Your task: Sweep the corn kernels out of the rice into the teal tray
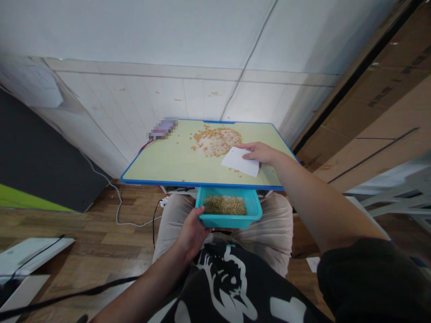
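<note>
My left hand [192, 233] grips the left side of a teal plastic bin [232, 218] holding yellow grains, held just below the near edge of a small blue-rimmed table [161, 161]. My right hand [258, 152] rests on the table and pinches a white card [239, 162] that lies flat on the tabletop. A pile of mixed yellow grains and white rice [217, 140] lies just beyond the card, toward the table's far side.
A blurred small device [163, 128] with a red cable sits at the table's far left corner. White wall panels stand behind. Cardboard boxes [380, 116] rise at the right. Cables [117, 202] run over the wooden floor at left.
</note>
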### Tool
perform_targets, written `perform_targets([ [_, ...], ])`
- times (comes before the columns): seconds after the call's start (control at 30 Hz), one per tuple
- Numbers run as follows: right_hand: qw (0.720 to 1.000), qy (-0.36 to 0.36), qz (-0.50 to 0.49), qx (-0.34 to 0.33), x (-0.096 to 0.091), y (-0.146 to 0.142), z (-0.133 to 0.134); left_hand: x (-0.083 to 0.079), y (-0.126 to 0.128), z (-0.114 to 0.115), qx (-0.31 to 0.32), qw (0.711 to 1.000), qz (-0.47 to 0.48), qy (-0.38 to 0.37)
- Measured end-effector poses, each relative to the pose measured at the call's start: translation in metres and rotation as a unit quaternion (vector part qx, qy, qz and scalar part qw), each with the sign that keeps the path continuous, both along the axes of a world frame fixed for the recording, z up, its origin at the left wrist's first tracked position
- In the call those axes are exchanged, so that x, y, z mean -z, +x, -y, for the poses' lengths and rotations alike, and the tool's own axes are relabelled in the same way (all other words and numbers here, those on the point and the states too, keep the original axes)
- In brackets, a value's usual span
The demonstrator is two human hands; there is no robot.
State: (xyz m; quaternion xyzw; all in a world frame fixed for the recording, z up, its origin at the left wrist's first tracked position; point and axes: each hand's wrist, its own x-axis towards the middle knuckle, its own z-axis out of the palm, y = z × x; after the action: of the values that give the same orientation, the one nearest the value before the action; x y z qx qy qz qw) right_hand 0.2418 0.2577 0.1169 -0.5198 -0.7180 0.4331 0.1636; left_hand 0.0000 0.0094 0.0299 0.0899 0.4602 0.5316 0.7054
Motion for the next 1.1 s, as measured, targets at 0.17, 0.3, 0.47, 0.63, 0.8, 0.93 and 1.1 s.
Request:
perform_targets([
  [0.17, 1.0, -0.02, -0.018, -0.002, 0.003, -0.001, 0.002, -0.003, 0.0, -0.002, 0.001, 1.0, -0.007, -0.002],
  [0.3, 0.998, -0.044, -0.042, -0.022, 0.012, -0.002, -0.001, -0.006, 0.001, -0.003, 0.003, 1.0, -0.009, -0.009],
  [0.47, 0.995, -0.051, -0.074, -0.054, 0.019, -0.003, -0.003, -0.01, 0.001, -0.002, 0.004, 1.0, -0.008, -0.015],
  [0.63, 0.994, -0.048, -0.074, -0.066, 0.017, -0.003, 0.0, -0.014, 0.002, -0.004, 0.002, 1.0, -0.009, -0.019],
  [0.8, 0.992, -0.058, -0.082, -0.076, 0.017, -0.004, 0.005, -0.015, 0.002, -0.005, 0.005, 1.0, -0.003, -0.016],
  [0.93, 0.991, -0.058, -0.081, -0.089, 0.018, -0.003, 0.007, -0.014, 0.001, -0.005, 0.011, 1.0, -0.013, -0.009],
  [1.1, 0.989, -0.062, -0.075, -0.112, 0.015, -0.003, 0.014, -0.017, 0.001, -0.005, 0.019, 1.0, -0.022, -0.006],
])
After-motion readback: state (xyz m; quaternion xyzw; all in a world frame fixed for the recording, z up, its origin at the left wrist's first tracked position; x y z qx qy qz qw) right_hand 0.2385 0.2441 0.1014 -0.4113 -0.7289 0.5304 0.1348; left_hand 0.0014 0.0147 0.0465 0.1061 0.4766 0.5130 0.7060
